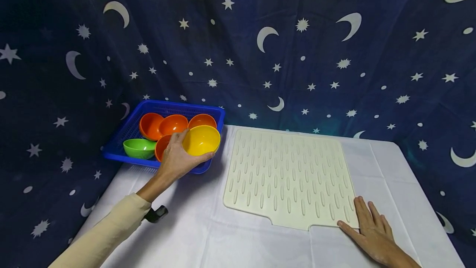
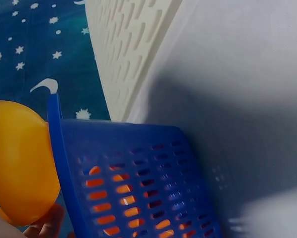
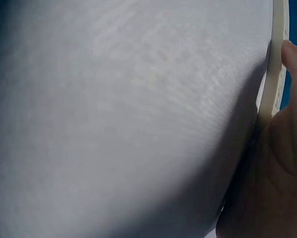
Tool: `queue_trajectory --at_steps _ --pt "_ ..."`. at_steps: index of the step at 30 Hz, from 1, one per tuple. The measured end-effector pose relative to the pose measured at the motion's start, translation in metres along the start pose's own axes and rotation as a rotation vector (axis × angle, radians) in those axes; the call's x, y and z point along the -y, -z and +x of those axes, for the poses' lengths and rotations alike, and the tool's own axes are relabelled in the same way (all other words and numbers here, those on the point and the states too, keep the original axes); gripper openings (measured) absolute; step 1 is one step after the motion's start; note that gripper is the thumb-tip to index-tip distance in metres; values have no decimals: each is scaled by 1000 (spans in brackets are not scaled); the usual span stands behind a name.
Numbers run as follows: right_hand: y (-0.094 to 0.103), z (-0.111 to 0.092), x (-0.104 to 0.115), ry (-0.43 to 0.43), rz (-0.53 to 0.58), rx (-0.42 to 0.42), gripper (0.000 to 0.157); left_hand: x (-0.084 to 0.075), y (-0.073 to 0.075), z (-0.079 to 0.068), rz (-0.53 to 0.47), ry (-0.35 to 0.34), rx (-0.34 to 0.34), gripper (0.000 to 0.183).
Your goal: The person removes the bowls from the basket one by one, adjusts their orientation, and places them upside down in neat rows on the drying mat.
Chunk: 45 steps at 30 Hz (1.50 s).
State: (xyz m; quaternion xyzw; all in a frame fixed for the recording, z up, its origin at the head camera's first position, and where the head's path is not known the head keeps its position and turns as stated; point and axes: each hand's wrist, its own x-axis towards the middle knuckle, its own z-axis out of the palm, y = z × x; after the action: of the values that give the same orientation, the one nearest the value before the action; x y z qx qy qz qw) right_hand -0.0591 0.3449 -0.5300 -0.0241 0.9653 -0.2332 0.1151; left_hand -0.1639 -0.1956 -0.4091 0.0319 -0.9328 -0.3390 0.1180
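My left hand grips a yellow bowl by its sides, thumb at the near side and fingers at the far left. The bowl overlaps the right end of a blue basket in the head view; in the left wrist view the yellow bowl shows beside the basket's rim. Several orange bowls and a green bowl sit in the basket. My right hand lies with fingers extended at the near right corner of a cream ribbed mat, its thumb on the edge.
A white cloth covers the table under the basket and mat. Behind and at both sides hangs a dark blue curtain with moons and stars. The mat has a notched lip on its near edge.
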Motion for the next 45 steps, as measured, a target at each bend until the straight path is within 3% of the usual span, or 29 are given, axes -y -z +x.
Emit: queue_trajectory --at_steps 20,34,45 --pt "1 0 -1 7 -15 -2 105 -12 -13 -4 -40 -54 24 114" --pt "1 0 0 4 -15 0 106 -25 -23 -5 14 -85 44 120" --pt "2 0 0 -5 -11 3 107 -35 -35 -7 29 -167 31 116"
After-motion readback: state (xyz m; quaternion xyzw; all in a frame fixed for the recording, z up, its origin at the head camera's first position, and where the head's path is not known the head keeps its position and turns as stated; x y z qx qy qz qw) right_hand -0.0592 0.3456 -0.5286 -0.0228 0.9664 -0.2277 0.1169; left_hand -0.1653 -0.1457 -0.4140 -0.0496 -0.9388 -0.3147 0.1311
